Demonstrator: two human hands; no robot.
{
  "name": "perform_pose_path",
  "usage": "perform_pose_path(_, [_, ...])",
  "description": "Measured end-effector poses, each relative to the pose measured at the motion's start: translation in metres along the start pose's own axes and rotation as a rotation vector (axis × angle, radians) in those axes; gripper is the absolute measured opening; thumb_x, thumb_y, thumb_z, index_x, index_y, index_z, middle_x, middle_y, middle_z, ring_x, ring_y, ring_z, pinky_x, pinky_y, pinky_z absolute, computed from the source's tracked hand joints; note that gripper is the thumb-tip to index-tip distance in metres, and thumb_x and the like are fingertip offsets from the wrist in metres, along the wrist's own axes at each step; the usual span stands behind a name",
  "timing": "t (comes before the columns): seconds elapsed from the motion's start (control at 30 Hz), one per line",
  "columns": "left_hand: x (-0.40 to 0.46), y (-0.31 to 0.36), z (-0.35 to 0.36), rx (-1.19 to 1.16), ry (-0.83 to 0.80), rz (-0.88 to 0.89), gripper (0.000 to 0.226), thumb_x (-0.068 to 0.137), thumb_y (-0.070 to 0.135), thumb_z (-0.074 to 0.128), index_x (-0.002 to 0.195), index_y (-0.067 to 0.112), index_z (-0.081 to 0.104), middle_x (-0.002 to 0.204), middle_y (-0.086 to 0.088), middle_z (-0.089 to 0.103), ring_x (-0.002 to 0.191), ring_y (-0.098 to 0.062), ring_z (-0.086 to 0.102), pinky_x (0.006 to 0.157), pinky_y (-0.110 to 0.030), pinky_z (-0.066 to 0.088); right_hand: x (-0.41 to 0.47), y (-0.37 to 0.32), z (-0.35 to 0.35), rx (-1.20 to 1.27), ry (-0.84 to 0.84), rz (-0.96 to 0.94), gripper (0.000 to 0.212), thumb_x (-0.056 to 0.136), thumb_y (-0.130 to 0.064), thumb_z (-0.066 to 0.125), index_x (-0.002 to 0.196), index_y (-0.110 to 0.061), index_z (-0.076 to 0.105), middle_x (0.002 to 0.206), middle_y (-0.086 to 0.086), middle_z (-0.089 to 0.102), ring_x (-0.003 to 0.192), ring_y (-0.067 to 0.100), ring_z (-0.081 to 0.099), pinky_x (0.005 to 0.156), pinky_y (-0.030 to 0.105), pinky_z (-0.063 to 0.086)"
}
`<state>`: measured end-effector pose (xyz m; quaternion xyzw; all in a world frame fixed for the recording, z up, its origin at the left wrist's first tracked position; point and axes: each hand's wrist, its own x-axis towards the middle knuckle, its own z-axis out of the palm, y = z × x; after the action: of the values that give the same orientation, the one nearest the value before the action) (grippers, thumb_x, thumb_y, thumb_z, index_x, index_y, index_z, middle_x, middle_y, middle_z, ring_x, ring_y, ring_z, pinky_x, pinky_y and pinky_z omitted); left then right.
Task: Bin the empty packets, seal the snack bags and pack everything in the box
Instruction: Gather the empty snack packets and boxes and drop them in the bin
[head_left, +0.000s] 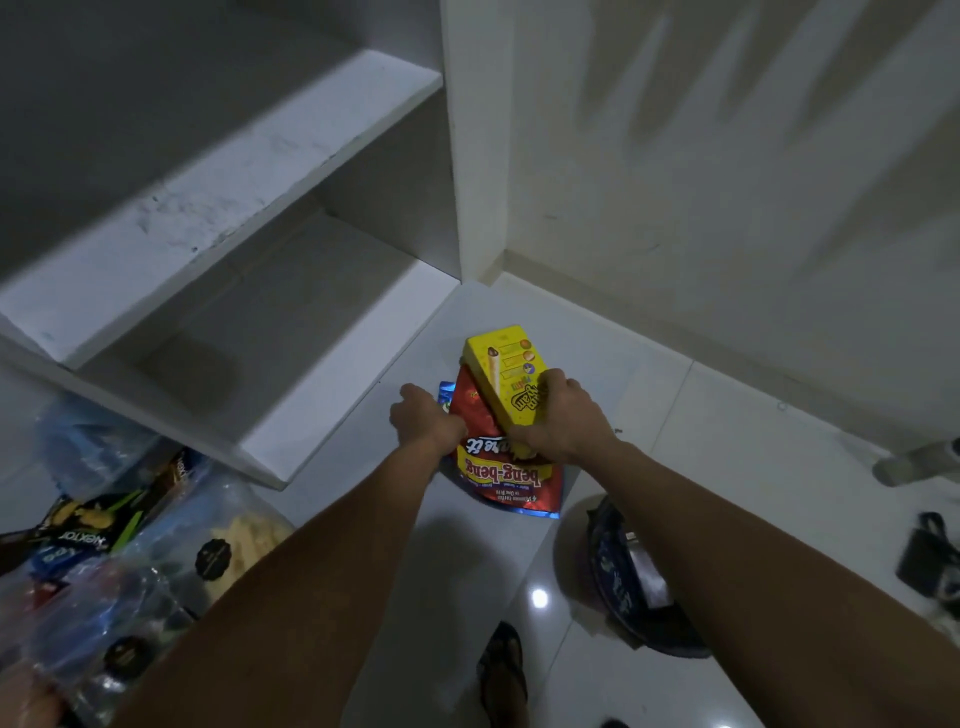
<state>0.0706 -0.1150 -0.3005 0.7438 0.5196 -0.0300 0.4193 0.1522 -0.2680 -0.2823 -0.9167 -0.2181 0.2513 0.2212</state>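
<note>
A yellow snack box (506, 374) stands tilted over a red beng-beng bag (506, 480) above the white tiled floor, near the wall corner. My right hand (558, 415) grips the lower end of the yellow box, fingers curled over its edge. At the red bag's upper left edge, my left hand (426, 418) holds the bag beside a blue packet (445, 391) that peeks out behind. Whether the left hand also holds the blue packet is hidden.
A white shelf unit (223, 208) fills the left and centre. Several snack packets in clear plastic (119, 545) lie at the lower left. A dark round bin (634, 577) sits on the floor to the right. A sandalled foot (504, 670) shows below.
</note>
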Motion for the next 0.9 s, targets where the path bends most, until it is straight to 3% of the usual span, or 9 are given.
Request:
perform_pose_path(0.1, [-0.009, 0.003, 0.004, -0.038, -0.045, 0.006, 0.06, 0.073, 0.011, 0.074, 0.121, 0.005, 0.039, 0.123, -0.019, 0.054, 0.109, -0.036, 0.057, 0.089, -0.039, 0.052, -0.009, 0.011, -0.01, 0.049, 0.032, 0.022, 0.083, 0.068, -0.045, 0.078, 0.132, -0.013, 0.037, 0.125, 0.014, 0.051, 0.11, 0.032, 0.056, 0.088, 0.043, 0.05])
perform_pose_path(0.2, [-0.022, 0.017, 0.01, -0.031, -0.081, 0.095, 0.054, 0.078, 0.007, 0.068, 0.125, 0.007, 0.041, 0.124, -0.017, 0.055, 0.106, -0.032, 0.058, 0.076, -0.031, 0.045, -0.02, 0.028, -0.028, 0.055, 0.088, 0.047, 0.081, 0.07, -0.046, 0.077, 0.133, -0.014, 0.038, 0.125, 0.014, 0.052, 0.111, 0.033, 0.056, 0.088, 0.043, 0.05])
perform_pose_path(0.37, [-0.056, 0.059, 0.034, -0.087, -0.172, 0.244, 0.042, 0.077, 0.001, 0.063, 0.11, 0.014, 0.042, 0.101, -0.019, 0.064, 0.08, -0.027, 0.062, 0.052, -0.025, 0.045, -0.042, 0.072, -0.066, 0.058, 0.175, 0.116, 0.079, 0.07, -0.048, 0.076, 0.131, -0.012, 0.041, 0.124, 0.017, 0.052, 0.111, 0.038, 0.056, 0.086, 0.043, 0.048])
perform_pose_path(0.5, [-0.089, 0.091, 0.068, -0.06, -0.209, 0.364, 0.039, 0.073, 0.0, 0.064, 0.101, 0.016, 0.042, 0.095, -0.018, 0.068, 0.085, -0.03, 0.066, 0.065, -0.033, 0.053, -0.064, 0.117, -0.098, 0.063, 0.231, 0.178, 0.078, 0.069, -0.043, 0.079, 0.129, -0.011, 0.041, 0.122, 0.016, 0.053, 0.109, 0.037, 0.056, 0.082, 0.04, 0.046])
perform_pose_path(0.63, [-0.122, 0.113, 0.109, -0.027, -0.238, 0.437, 0.035, 0.075, 0.002, 0.065, 0.1, 0.015, 0.044, 0.101, -0.018, 0.067, 0.087, -0.029, 0.065, 0.063, -0.028, 0.048, -0.089, 0.167, -0.12, 0.063, 0.264, 0.266, 0.078, 0.068, -0.042, 0.079, 0.129, -0.012, 0.041, 0.122, 0.016, 0.052, 0.109, 0.036, 0.056, 0.084, 0.041, 0.047])
perform_pose_path(0.8, [-0.149, 0.116, 0.174, 0.04, -0.31, 0.448, 0.035, 0.078, 0.005, 0.064, 0.107, 0.013, 0.046, 0.102, -0.016, 0.067, 0.087, -0.028, 0.066, 0.071, -0.037, 0.057, -0.116, 0.233, -0.12, 0.073, 0.258, 0.366, 0.078, 0.069, -0.042, 0.077, 0.13, -0.01, 0.039, 0.122, 0.018, 0.051, 0.111, 0.039, 0.055, 0.086, 0.043, 0.047])
perform_pose_path(0.9, [-0.156, 0.102, 0.219, 0.077, -0.317, 0.439, 0.035, 0.079, 0.004, 0.063, 0.111, 0.008, 0.049, 0.099, -0.016, 0.068, 0.082, -0.024, 0.061, 0.065, -0.029, 0.048, -0.125, 0.276, -0.102, 0.087, 0.233, 0.415, 0.079, 0.069, -0.042, 0.077, 0.13, -0.011, 0.038, 0.122, 0.018, 0.051, 0.111, 0.039, 0.055, 0.086, 0.043, 0.048])
